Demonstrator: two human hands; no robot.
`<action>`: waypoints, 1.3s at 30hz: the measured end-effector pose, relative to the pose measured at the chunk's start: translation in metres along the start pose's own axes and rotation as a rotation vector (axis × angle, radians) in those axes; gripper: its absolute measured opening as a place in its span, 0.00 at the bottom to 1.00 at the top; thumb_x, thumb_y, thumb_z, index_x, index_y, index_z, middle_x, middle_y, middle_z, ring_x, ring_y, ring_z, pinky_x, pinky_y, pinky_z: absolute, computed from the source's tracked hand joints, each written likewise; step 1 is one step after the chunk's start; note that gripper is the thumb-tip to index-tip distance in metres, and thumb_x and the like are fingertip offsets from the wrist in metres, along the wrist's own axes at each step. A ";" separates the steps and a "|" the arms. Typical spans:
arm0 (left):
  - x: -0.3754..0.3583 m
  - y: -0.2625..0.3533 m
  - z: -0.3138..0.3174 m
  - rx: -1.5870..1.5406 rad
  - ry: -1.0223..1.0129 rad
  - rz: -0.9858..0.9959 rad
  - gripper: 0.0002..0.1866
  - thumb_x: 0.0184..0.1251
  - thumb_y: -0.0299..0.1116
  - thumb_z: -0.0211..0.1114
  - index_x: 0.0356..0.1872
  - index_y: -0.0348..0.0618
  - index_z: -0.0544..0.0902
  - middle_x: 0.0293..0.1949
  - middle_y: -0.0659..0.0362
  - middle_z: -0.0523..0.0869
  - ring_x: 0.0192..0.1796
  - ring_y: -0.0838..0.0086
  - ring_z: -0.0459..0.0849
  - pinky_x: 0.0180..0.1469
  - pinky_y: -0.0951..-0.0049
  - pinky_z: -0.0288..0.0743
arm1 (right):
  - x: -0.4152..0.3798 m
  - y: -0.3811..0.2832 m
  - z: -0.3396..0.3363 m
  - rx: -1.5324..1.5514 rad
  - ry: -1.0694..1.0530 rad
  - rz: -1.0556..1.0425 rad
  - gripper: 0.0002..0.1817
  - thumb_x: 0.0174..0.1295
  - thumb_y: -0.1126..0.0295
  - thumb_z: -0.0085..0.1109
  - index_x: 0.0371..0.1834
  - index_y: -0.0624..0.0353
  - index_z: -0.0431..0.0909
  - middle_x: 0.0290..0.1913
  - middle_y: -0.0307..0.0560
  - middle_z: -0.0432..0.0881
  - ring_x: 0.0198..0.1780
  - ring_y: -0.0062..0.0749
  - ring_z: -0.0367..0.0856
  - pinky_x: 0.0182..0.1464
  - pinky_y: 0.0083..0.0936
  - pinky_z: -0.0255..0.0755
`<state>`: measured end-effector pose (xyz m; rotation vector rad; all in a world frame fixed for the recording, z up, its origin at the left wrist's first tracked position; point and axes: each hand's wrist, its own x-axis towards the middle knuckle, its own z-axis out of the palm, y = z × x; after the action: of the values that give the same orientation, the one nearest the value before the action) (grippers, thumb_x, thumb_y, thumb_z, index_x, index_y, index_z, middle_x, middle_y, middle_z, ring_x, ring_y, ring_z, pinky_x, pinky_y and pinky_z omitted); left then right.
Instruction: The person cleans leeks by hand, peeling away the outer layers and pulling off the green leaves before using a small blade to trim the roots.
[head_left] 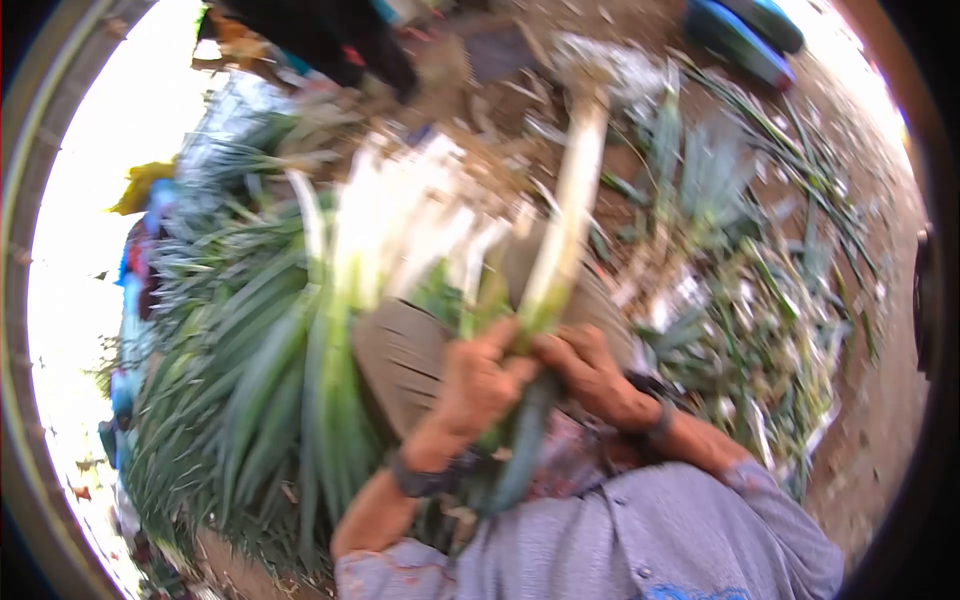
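Both hands — left hand (478,385), right hand (590,372) — grip one leek (565,225) upright, apparently mid-cleaning. Stripping its outer leaves would need a firm downward pull.

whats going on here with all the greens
A person grips one long leek with both hands: the left hand and the right hand close together around its green lower part, white stalk pointing away. A pile of trimmed leeks lies to the left, and loose leaves and scraps are strewn over the dirt ground to the right. The picture is blurred.
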<state>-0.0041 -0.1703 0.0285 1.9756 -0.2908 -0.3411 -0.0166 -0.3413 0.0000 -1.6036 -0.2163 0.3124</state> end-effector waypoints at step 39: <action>-0.023 -0.091 -0.004 0.091 -0.151 0.003 0.20 0.49 0.43 0.63 0.34 0.38 0.68 0.30 0.41 0.78 0.40 0.45 0.79 0.40 0.52 0.69 | -0.039 0.048 -0.122 -1.179 0.796 -0.475 0.17 0.53 0.80 0.57 0.48 0.66 0.75 0.38 0.53 0.78 0.28 0.37 0.76 0.34 0.34 0.71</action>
<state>-0.0196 -0.1214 -0.0498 2.0423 -0.4124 -0.4840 -0.0156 -0.4717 -0.0402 -2.5891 -0.1505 -1.0028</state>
